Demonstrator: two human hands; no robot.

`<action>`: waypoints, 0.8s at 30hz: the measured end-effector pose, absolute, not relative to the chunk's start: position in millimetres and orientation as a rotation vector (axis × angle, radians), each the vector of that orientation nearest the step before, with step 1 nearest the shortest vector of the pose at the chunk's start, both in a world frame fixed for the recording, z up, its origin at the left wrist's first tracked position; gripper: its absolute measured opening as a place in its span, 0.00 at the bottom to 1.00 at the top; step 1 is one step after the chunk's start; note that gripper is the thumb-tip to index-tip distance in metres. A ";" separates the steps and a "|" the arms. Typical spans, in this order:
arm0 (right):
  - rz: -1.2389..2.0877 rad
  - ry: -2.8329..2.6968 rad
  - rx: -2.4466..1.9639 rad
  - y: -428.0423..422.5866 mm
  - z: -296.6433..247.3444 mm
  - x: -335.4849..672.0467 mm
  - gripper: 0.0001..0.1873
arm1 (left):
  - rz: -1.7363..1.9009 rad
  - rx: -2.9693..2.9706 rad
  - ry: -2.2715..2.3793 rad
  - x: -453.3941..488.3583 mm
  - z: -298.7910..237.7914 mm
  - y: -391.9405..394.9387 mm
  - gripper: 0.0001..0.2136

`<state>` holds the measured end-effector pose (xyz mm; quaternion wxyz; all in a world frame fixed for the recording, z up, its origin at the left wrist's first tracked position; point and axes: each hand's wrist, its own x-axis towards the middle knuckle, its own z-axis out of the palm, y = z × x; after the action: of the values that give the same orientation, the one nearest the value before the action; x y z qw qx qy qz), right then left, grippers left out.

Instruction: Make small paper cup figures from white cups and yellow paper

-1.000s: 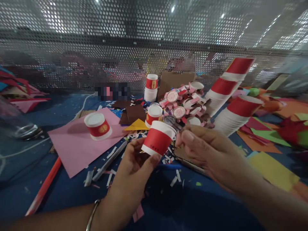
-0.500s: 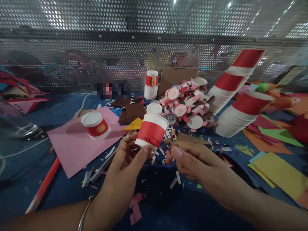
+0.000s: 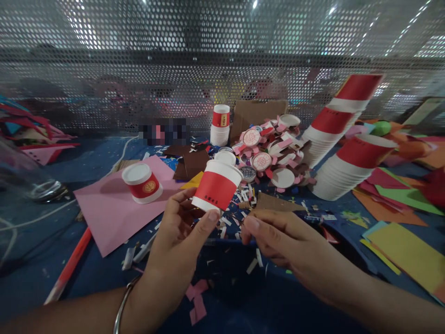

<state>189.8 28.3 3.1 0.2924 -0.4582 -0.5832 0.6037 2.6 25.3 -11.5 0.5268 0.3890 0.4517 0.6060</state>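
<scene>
My left hand [image 3: 184,241] is closed around a paper cup [image 3: 217,188] with a white rim and a broad red band. The cup leans to the right, and a row of small dark marks runs along the band's lower edge. My thumb presses near its lower end. To the right of it, apart from the cup, my right hand [image 3: 278,236] is closed in a pinch. Whatever is between those fingertips is too small or hidden to make out. Another red-and-white cup [image 3: 144,185] with a gold emblem rests on a pink paper sheet [image 3: 114,227].
A heap of paper discs with pink tabs [image 3: 264,153] lies behind my hands. Tall cup stacks [image 3: 351,167] lean at the right, and a smaller stack [image 3: 219,125] stands at the back. Coloured paper [image 3: 410,250], scraps and a glass [image 3: 45,188] lie around; a perforated metal screen [image 3: 194,88] rises behind.
My right fingertips have drawn slightly away from the cup; a thin dark tip seen by its side before no longer shows there. The left hand keeps its hold, with the cup turned slightly.
</scene>
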 end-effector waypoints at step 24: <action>1.714 -1.377 -1.057 14.4 -14.8 175.9 0.26 | 1.311 1.067 1.048 6.9 -14.4 4.7 0.19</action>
<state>175.9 14.4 -14.8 0.3437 -0.4069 -0.5300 0.6598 6.9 4.7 -14.4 0.5451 0.4498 0.4417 0.5526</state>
